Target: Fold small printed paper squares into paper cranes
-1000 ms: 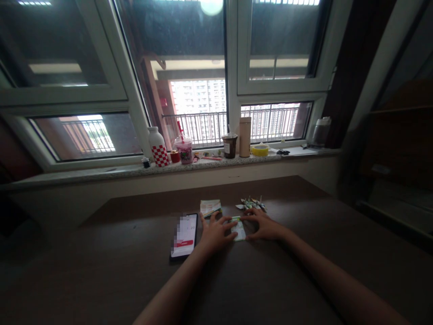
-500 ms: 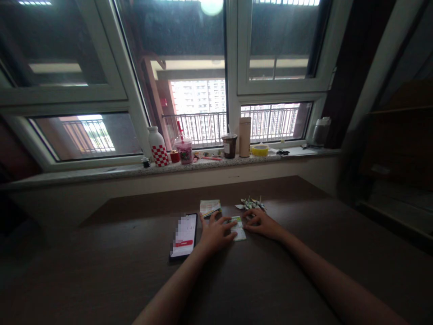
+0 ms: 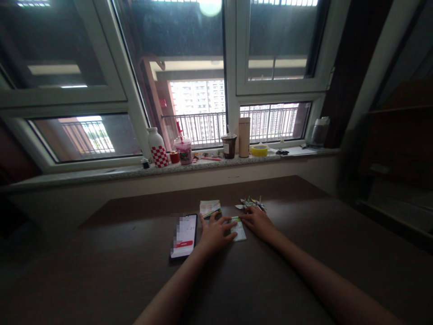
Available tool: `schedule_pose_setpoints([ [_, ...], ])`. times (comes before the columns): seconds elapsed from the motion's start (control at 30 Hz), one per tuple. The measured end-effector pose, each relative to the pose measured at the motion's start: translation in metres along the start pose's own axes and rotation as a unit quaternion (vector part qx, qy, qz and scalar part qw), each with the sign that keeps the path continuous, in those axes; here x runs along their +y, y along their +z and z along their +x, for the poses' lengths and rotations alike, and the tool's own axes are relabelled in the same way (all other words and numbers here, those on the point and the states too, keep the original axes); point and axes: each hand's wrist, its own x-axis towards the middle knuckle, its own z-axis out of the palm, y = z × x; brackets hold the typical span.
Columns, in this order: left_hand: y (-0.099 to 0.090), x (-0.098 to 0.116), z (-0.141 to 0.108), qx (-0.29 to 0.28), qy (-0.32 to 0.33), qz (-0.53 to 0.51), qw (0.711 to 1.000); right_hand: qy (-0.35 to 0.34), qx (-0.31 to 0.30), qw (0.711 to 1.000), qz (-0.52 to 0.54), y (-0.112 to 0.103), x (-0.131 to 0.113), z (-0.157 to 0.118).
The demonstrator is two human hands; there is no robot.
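Observation:
A small folded paper sheet (image 3: 240, 231), white with a green printed strip at its top, lies flat on the dark table. My left hand (image 3: 215, 234) rests over its left side, fingers spread, the tips touching the paper. At the sheet's upper right edge is my right hand (image 3: 259, 222), its fingers stretched out with the tips on the paper; its thumb is hard to make out. Just beyond the right hand sits a cluster of small folded paper pieces (image 3: 248, 202) with pointed ends. Behind my left hand lies a stack of printed paper sheets (image 3: 209, 207).
A phone (image 3: 184, 237) with a lit screen lies left of my left hand. On the windowsill stand a checkered bottle (image 3: 158, 151), a pink cup (image 3: 184, 151), a dark drink cup (image 3: 229, 146), a beige flask (image 3: 244, 137), a yellow tape roll (image 3: 259, 150) and scissors (image 3: 282, 152).
My right hand has shifted slightly left and up along the paper's right side, and its fingers have straightened onto the upper edge. My left hand stays in place.

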Motion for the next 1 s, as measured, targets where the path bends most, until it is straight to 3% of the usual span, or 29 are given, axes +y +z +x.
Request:
schedule_pose_setpoints([
  [0.47,0.002,-0.001,0.001,0.003,0.0,0.009,1.0,0.063,0.017,0.998,0.013,0.001,-0.008,0.0],
  [1.0,-0.001,0.001,-0.001,-0.008,-0.002,0.003,1.0,0.02,-0.109,0.993,0.049,-0.021,-0.001,-0.008],
])
